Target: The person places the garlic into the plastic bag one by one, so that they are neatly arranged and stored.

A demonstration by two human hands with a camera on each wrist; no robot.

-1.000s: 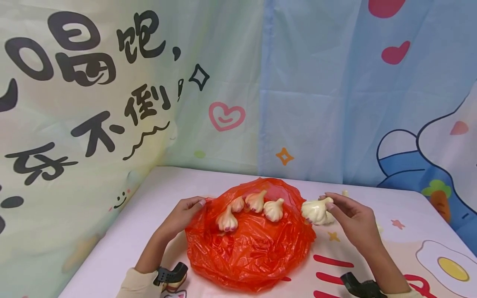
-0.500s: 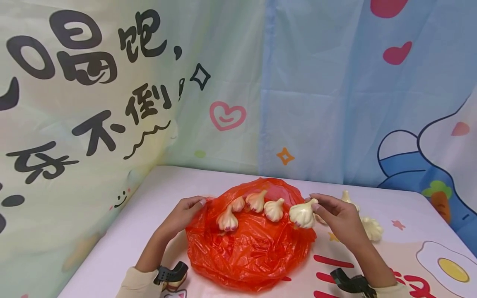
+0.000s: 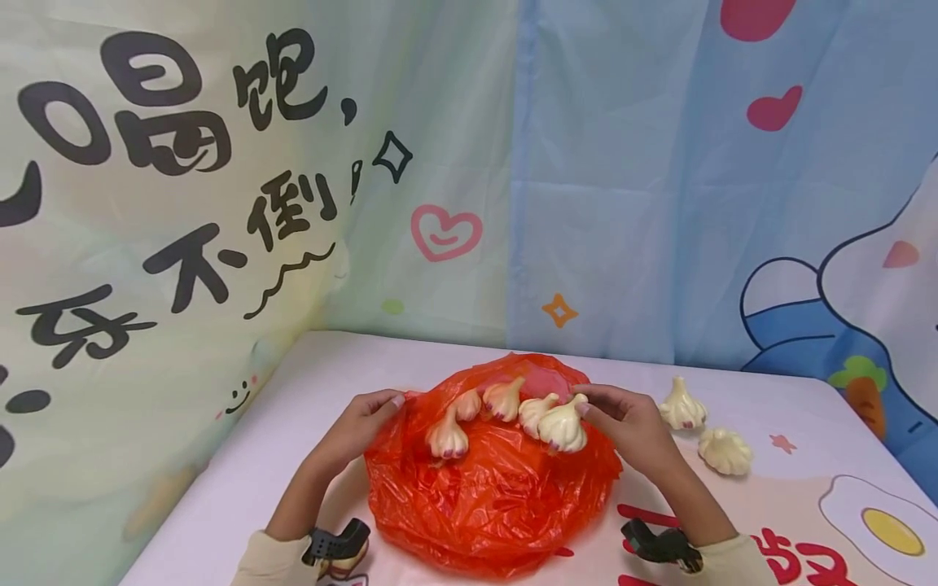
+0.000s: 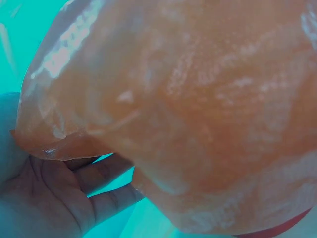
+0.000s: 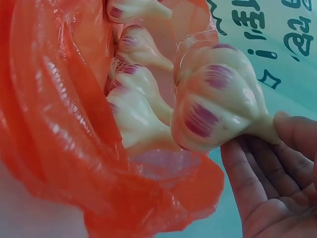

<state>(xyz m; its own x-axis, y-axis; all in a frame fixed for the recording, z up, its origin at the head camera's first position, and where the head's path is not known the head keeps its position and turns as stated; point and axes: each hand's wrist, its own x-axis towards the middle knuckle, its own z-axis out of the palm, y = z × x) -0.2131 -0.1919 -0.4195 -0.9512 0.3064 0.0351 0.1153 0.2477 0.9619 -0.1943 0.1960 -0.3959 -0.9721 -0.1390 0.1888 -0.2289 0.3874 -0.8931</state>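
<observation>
A garlic bulb [image 3: 563, 426] with purple patches hangs by its stem from my right hand [image 3: 632, 423], pinched between thumb and fingers. It is over the right side of an open red plastic bag [image 3: 506, 505]. Several garlic bulbs [image 3: 447, 435] lie inside the bag's mouth, towards the back. My left hand [image 3: 364, 423] pinches the bag's left rim. In the right wrist view, the held bulb [image 5: 220, 99] is beside the bulbs in the bag. The bag film [image 4: 173, 114] fills most of the left wrist view and hides the left fingertips.
Two more garlic bulbs, one upright [image 3: 683, 404] and one lying on its side [image 3: 725, 452], are on the table [image 3: 791, 407] right of the bag. A printed cloth backdrop [image 3: 601, 179] stands along the table's back and left.
My right hand has carried the garlic bulb leftward from beside the bag to over its mouth. Two bulbs on the table have come into full view. The left hand stays at the rim.
</observation>
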